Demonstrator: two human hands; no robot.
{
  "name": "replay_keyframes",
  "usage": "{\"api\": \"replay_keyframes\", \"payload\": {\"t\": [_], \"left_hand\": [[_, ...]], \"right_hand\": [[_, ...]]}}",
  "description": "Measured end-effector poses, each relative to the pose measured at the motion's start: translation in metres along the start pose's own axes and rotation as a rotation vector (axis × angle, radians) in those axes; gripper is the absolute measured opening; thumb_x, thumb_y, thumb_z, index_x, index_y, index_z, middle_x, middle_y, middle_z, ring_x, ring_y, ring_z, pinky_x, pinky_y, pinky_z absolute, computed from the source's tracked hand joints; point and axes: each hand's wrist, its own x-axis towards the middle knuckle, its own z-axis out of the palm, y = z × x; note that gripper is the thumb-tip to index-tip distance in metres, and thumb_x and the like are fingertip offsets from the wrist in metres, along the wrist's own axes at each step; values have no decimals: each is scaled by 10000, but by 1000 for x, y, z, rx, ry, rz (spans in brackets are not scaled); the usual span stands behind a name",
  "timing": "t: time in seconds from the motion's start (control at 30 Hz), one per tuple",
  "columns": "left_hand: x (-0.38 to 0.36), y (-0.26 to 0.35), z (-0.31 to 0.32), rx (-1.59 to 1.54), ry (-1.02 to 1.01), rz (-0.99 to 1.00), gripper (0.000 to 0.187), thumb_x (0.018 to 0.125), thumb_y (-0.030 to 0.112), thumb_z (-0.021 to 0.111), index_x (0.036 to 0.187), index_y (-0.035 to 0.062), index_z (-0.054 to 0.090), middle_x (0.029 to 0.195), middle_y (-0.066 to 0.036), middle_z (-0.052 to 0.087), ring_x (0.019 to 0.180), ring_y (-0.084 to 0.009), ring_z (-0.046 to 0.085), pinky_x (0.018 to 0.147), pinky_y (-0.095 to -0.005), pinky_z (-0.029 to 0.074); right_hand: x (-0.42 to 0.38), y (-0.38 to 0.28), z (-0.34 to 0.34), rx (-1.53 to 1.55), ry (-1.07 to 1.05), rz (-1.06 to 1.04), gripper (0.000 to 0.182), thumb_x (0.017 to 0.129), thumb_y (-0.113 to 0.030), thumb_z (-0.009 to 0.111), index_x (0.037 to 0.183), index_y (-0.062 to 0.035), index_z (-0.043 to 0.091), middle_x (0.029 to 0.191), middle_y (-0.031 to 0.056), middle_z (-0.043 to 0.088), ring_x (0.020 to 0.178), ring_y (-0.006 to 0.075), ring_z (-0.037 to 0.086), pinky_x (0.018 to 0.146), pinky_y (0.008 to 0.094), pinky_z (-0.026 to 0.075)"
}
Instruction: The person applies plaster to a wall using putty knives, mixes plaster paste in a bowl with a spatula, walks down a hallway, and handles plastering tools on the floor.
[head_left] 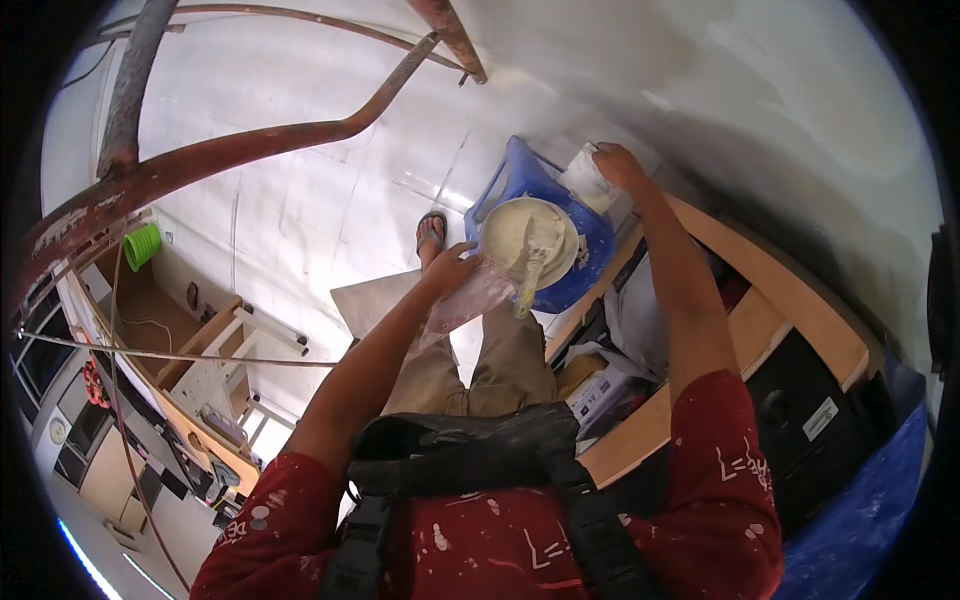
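Note:
A round tub of off-white putty (502,236) stands on a blue plastic stool (598,245) in front of my legs. Across the putty lies a putty knife (530,275) with a yellow-green handle, its blade coated. At the tub's near left side, my left hand (455,268) has its fingers curled at the top of a thin clear plastic bag (475,300), which hangs toward my lap. My right hand (620,166) is closed on the upper edge of a white, putty-smeared piece (588,180) over the stool's far right part; its exact kind does not show.
Rusty scaffold pipes (250,150) cross the upper left. On the right, a wooden cabinet frame (770,300) holds bags and a box (605,400) beside the wall. A flat grey board (380,300) is left of my knee. Farther left are a green basket (142,246) and furniture.

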Motion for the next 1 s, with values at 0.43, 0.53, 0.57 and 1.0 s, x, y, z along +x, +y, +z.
{"api": "replay_keyframes", "payload": {"t": [0.43,0.53,0.57,1.0], "left_hand": [[-8,-10,-14,213,-25,321,281,954,208,551,1181,105,680,1311,-166,585,1196,-331,543,1027,-381,406],[-7,-2,-23,-119,-53,21,274,949,189,544,1171,94,675,1336,-188,559,1230,-345,519,1051,-382,395],[-1,-6,-24,-178,-65,16,293,949,205,547,1189,85,664,1341,-196,554,1236,-346,515,1058,-383,390],[33,32,-27,127,-164,5,469,966,252,455,1367,11,482,1242,-213,613,1155,-332,586,1019,-395,434]], "right_hand": [[-53,-1,-22,258,-14,-5,182,823,-94,553,935,31,621,958,217,675,869,387,636,804,413,493],[-123,-42,-11,429,223,-9,358,834,-228,568,1089,8,650,1089,239,656,1032,399,630,907,440,489],[-138,-58,-12,339,215,11,369,829,-220,571,1110,7,643,1100,243,653,1034,405,626,914,438,486],[-273,14,86,832,483,576,400,851,-155,509,1201,12,609,1093,173,667,1003,295,627,888,383,466]]}}
